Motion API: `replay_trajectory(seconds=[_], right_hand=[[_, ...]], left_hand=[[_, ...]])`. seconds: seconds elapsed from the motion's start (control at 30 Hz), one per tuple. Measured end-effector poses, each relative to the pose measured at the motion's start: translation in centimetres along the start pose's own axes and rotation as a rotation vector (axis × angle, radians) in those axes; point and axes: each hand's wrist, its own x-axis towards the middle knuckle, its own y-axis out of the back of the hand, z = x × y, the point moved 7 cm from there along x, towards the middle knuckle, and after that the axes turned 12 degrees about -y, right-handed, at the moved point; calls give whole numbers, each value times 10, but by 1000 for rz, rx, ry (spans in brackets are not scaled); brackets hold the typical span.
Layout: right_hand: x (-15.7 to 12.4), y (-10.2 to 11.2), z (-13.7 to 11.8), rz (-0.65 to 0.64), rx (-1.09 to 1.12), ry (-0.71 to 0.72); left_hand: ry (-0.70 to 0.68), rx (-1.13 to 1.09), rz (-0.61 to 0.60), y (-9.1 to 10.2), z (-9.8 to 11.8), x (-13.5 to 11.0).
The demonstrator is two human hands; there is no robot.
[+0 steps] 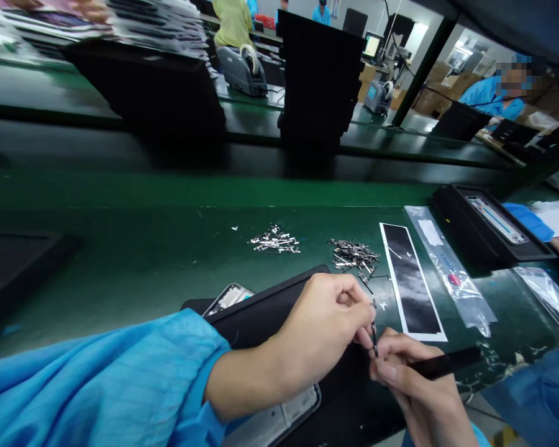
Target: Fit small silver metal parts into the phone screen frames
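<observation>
My left hand [328, 313] reaches in from the left in a blue sleeve, thumb and fingers pinched on a small thin dark strip [375, 340]. The strip's lower end comes down to the fingertips of my right hand [412, 372]. That hand is closed around a black pen-shaped tool [454, 363], whose tip is hidden by the fingers. Under my left arm lies a black tray [265, 313]. One phone frame [233, 297] shows at its far edge and another phone frame [300, 406] below my wrist. A pile of dark small strips [354, 254] lies just beyond my hands.
Silvery small strips [274, 240] form another pile. On the right lie a white-bordered black sheet [412, 279], a clear plastic bag [451, 273] and a black tray with a phone frame [494, 223]. Stacked black trays [321, 74] and a tape dispenser [242, 68] stand on the shelf. Co-workers sit beyond.
</observation>
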Motion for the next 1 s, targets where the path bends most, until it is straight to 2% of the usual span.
replay_trajectory(seconds=[0.23, 0.47, 0.7, 0.9, 1.0], right_hand=[[-4, 5, 3, 13, 44, 8], [0, 5, 9, -39, 41, 14], [-5, 3, 9, -19, 62, -19], [-16, -2, 12, -50, 47, -54], [-20, -2, 13, -20, 71, -66]], left_hand=[[-14, 107, -22, -6, 5, -3], [-40, 136, -29, -7, 2, -4], [-32, 123, -134, -12, -1, -15], [91, -74, -122, -13, -11, -22], [120, -131, -87, -12, -14, -25]])
